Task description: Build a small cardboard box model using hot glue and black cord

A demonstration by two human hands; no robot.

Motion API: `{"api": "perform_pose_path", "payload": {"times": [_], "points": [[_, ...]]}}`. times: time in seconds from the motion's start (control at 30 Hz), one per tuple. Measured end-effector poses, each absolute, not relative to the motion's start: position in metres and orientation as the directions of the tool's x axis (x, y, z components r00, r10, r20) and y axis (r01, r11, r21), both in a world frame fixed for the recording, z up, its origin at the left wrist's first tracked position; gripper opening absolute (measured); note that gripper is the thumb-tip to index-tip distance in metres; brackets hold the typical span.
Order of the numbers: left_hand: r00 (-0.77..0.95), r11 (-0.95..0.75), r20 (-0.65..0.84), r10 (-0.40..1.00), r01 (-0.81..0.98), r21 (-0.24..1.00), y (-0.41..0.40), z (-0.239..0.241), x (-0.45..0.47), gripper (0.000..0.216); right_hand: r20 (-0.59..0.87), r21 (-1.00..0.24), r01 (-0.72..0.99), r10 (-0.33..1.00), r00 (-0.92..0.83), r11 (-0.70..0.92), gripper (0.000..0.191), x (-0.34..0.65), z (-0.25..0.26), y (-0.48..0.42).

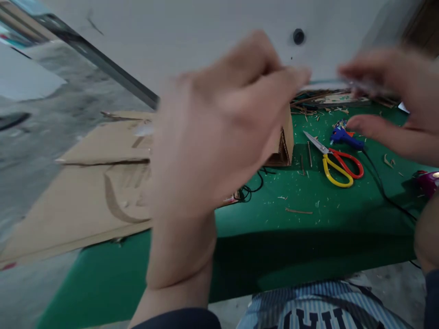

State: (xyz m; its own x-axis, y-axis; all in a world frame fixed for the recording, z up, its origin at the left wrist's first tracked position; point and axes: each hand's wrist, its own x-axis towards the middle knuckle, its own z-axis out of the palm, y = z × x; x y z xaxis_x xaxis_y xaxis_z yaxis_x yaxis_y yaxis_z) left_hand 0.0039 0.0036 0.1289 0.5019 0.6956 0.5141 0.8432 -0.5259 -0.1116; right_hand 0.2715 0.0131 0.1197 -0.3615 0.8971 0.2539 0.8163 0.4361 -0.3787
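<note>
My left hand is raised in the middle of the view, with thumb and finger pinched on the end of a thin, pale, see-through strip. The strip runs across to my right hand, whose bent fingers hold a shiny, clear-looking piece at its other end. The thumb of that hand stands apart, below the fingers. Both hands are smeared by motion, so the strip's exact kind does not show. Behind my left hand, a folded cardboard piece is partly hidden. Scissors with red and yellow handles lie beneath the hands.
A blue glue gun with a black cord lies on the green table, among cardboard scraps. Large cardboard sheets overhang the left side. A purple object stands at the right edge. A pale wall rises behind.
</note>
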Motion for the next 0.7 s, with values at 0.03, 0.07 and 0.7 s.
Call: {"api": "perform_pose_path", "payload": {"times": [0.03, 0.07, 0.7], "points": [[0.539, -0.536, 0.521, 0.662, 0.826, -0.174, 0.005, 0.123, 0.012, 0.057, 0.244, -0.290, 0.783, 0.834, -0.495, 0.550, 0.052, 0.272, 0.123, 0.017], [0.566, -0.546, 0.539, 0.624, 0.809, -0.216, 0.008, 0.118, 0.017, 0.052, 0.226, -0.238, 0.761, 0.796, -0.561, 0.604, 0.044, 0.273, 0.124, 0.022], [0.753, -0.753, 0.116, 0.648, 0.656, -0.046, -0.026, -0.036, -0.004, 0.026, -0.212, -0.330, 0.921, 0.967, 0.140, -0.206, 0.032, 0.371, -0.009, 0.128]]}}
